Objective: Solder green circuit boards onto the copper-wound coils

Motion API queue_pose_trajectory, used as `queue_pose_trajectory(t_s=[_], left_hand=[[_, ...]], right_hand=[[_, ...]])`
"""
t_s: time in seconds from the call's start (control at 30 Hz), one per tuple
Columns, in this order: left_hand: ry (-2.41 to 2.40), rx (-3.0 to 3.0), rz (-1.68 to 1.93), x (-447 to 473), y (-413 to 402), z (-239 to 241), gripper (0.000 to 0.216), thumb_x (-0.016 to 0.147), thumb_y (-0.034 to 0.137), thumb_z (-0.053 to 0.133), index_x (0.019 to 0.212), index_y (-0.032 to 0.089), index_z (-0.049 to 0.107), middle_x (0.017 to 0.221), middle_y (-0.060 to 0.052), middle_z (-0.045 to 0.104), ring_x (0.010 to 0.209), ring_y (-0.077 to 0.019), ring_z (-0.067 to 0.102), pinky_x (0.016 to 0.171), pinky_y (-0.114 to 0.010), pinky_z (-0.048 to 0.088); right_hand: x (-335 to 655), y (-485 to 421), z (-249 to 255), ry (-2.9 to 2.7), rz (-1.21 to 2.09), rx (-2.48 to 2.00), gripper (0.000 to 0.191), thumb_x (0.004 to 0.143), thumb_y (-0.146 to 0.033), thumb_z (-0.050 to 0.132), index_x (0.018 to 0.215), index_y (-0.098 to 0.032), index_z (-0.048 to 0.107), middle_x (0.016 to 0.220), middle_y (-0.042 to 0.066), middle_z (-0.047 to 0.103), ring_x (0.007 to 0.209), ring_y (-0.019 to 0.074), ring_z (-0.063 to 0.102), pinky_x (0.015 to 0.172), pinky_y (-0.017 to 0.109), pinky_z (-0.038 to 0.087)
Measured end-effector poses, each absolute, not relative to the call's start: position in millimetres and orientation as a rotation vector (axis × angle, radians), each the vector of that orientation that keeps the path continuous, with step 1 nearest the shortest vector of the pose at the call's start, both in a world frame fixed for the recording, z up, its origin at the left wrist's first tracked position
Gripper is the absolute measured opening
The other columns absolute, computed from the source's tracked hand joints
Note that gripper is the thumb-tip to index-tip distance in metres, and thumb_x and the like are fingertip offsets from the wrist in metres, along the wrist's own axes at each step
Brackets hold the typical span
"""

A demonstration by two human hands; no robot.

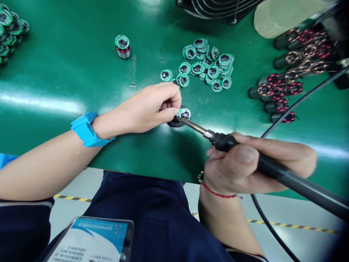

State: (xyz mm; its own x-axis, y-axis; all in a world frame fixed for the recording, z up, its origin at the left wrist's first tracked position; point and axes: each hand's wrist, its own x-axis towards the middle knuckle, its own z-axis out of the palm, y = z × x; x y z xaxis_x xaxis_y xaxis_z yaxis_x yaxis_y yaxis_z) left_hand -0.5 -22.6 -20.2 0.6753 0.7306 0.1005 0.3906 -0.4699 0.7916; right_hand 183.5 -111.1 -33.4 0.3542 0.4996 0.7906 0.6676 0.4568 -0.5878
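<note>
My left hand [148,107] is closed in a pinch on a small round part with a green ring board [183,115] on top, pressed onto the green mat [68,91]. A blue wrist strap [87,129] circles that wrist. My right hand [245,163] grips a black soldering iron [272,169] like a pen. Its metal tip [195,126] touches the edge of the ring board. The iron's black cable [297,102] runs off to the right.
A heap of green ring boards [207,63] lies just behind the hands. One assembled coil part [122,46] stands alone at the back left, more [11,29] at the far left. Dark cylinders with red and copper windings [283,83] lie to the right. A fan grille [218,9] sits at the top.
</note>
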Motion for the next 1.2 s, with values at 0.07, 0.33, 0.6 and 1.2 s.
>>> queue_pose_trajectory(t_s=[0.07,0.33,0.6,1.2], left_hand=[[0.867,2.102,0.553,-0.6,-22.7,-19.9,0.015,0.085,0.007,0.054,0.078,0.020,0.054,0.080,-0.001,0.061,0.076,-0.0136,0.057,0.070,-0.030,0.048],[0.873,2.105,0.543,-1.0,-22.5,-19.4,0.015,0.085,0.008,0.055,0.078,0.021,0.054,0.080,0.000,0.060,0.078,-0.0142,0.058,0.071,-0.031,0.049],[0.834,2.108,0.559,-2.4,-21.3,-20.8,0.013,0.085,0.008,0.054,0.080,0.020,0.054,0.079,0.000,0.059,0.076,-0.0133,0.055,0.071,-0.029,0.046],[0.739,2.117,0.567,-7.8,-25.1,-17.2,0.014,0.084,0.008,0.059,0.083,0.020,0.052,0.086,-0.001,0.061,0.080,-0.0139,0.057,0.071,-0.029,0.045]], right_hand=[[183.9,-109.6,-33.0,-1.295,-0.167,-1.140,0.031,0.085,-0.047,0.071,0.076,-0.018,0.076,0.052,-0.005,0.056,0.042,0.0069,0.059,0.041,0.019,0.046],[185.2,-106.9,-37.8,-1.372,-0.107,-1.007,0.029,0.088,-0.036,0.071,0.116,-0.028,0.073,0.090,-0.003,0.068,0.055,0.0063,0.068,0.041,0.018,0.049],[184.5,-103.5,-13.9,-1.854,0.497,-1.323,0.051,0.091,-0.016,0.062,0.137,-0.034,0.053,0.125,0.001,0.071,0.114,0.0186,0.070,0.102,0.038,0.058],[188.6,-95.5,-31.5,-1.901,0.534,-1.290,0.055,0.092,-0.018,0.059,0.142,-0.038,0.045,0.125,0.000,0.071,0.119,0.0197,0.067,0.098,0.041,0.059]])
